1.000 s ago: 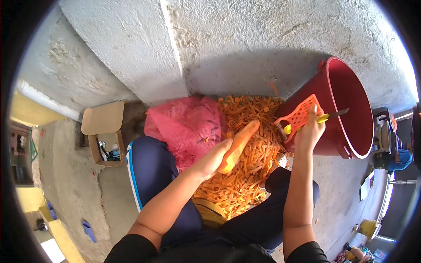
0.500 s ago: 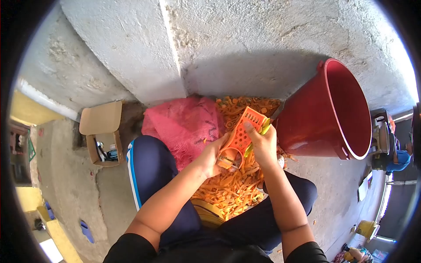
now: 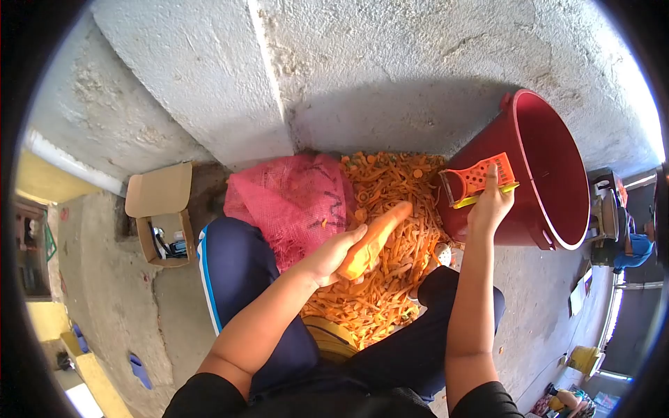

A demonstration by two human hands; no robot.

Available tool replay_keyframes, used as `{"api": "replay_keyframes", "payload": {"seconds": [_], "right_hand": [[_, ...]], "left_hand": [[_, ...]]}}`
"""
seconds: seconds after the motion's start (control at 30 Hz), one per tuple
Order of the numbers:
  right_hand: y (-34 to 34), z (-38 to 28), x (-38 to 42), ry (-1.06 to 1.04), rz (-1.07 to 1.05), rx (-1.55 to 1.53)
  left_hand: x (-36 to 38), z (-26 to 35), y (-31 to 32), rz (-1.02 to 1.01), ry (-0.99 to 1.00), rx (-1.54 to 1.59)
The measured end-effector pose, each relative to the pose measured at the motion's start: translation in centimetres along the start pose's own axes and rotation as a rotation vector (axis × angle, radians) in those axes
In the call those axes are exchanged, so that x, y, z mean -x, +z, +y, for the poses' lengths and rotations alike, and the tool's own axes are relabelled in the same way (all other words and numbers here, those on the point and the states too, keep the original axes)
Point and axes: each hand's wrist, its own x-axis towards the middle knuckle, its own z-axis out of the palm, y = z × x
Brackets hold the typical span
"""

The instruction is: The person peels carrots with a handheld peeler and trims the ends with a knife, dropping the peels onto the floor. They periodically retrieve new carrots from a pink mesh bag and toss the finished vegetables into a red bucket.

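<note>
- Carrot [image 3: 371, 240]: we hold it in our left hand [image 3: 327, 259], fingers wrapped round its thick end, the tip pointing up and away over our lap. Its skin looks smooth and bright, so we judge most of this one is already peeled.
- Peelings [image 3: 380, 279] lie in a thick heap on the ground between our knees, right under the carrot. That heap tells us a good many carrots are done; how many are left we cannot see.
- Our right hand [image 3: 490, 209] is closed on an orange peeler [image 3: 476, 179], thumb pressed on its face, with a yellow strip along its lower edge. It is lifted well clear of the carrot, against the side of the red bucket [image 3: 557, 230].
- Beside our left knee sits a pink mesh sack [image 3: 293, 198], touching the peelings. It may hold more carrots, though the view is too dim to tell.
- Further left an open cardboard box [image 3: 164, 209] stands on the concrete floor [image 3: 111, 292].
- At the back rises a rough grey wall [image 3: 390, 70].
- Half a second ago the peeler was down on the carrot, both hands close together; now the hands have parted, the peeler has swung up to the right, and the carrot's full length shows again.
</note>
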Motion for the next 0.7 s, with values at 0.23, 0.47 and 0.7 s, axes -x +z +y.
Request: {"api": "replay_keyframes", "payload": {"seconds": [0.23,0.47,0.7], "right_hand": [[2.8,-1.8,8.9,0.274,-0.58,0.126],[3.2,-0.6,11.2,0.188,-0.652,0.271],[3.0,0.3,10.8,0.109,-0.62,0.393]], "left_hand": [[-0.7,0.3,-0.9,0.171,0.081,0.186],[-0.9,0.4,0.5,0.185,0.073,0.313],[-1.6,-0.2,-0.5,0.167,0.056,0.178]]}}
